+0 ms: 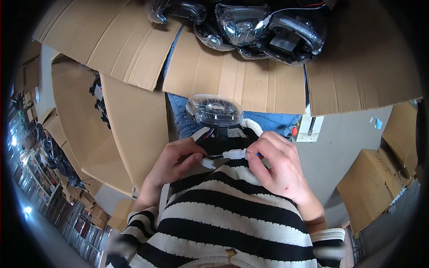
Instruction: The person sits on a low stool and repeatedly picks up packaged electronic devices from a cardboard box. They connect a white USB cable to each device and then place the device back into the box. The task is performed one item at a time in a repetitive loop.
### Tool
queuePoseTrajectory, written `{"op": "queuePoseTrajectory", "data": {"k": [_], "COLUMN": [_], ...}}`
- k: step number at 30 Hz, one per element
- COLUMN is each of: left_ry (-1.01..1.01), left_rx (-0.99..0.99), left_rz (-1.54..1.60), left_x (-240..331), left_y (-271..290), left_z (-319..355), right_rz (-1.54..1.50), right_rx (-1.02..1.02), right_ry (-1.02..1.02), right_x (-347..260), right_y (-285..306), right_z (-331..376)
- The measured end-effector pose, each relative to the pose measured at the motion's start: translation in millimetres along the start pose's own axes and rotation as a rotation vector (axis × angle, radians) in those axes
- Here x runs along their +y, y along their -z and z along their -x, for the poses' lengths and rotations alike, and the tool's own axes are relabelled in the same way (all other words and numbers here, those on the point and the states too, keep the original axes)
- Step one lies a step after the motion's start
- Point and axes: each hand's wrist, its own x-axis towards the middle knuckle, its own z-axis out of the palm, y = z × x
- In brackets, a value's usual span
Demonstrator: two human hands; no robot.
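In front of my body rests a lamp-like unit with a clear cover (215,110), its dark stem and thin wires pointing toward me. My left hand (178,161) is closed, pinching a dark cable from that side. A small white plug connector (208,164) hangs just by the left fingertips. Between the hands is a second white plug connector (234,154), lying level. My right hand (278,163) pinches the thin wires at its right end, thumb against forefinger. Whether the fingers also press on the housing is hard to see.
Flattened cardboard (232,82) covers the surface ahead, with several clear-covered lamp units (250,33) at its far side. A large open carton (111,120) stands close on the left. Another cardboard box (368,190) sits on the floor at right.
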Motion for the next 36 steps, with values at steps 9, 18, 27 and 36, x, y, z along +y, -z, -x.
{"op": "queuePoseTrajectory", "data": {"k": [9,18,27,36], "left_ry": [-0.628,-0.348,-0.169,-0.376], "left_rx": [0.629,1.779,1.54,0.291], "left_rz": [0.561,-0.568,-0.468,-0.218], "left_x": [17,-42,-129,115], "left_y": [54,247,236,14], "left_z": [61,144,9,-261], "right_rz": [-0.227,-0.245,-0.255,-0.257], "right_rx": [0.111,0.06,0.128,0.136], "right_ry": [-0.159,-0.12,-0.155,-0.103], "right_x": [16,19,25,23], "right_y": [35,44,54,68], "right_z": [19,22,29,25]}}
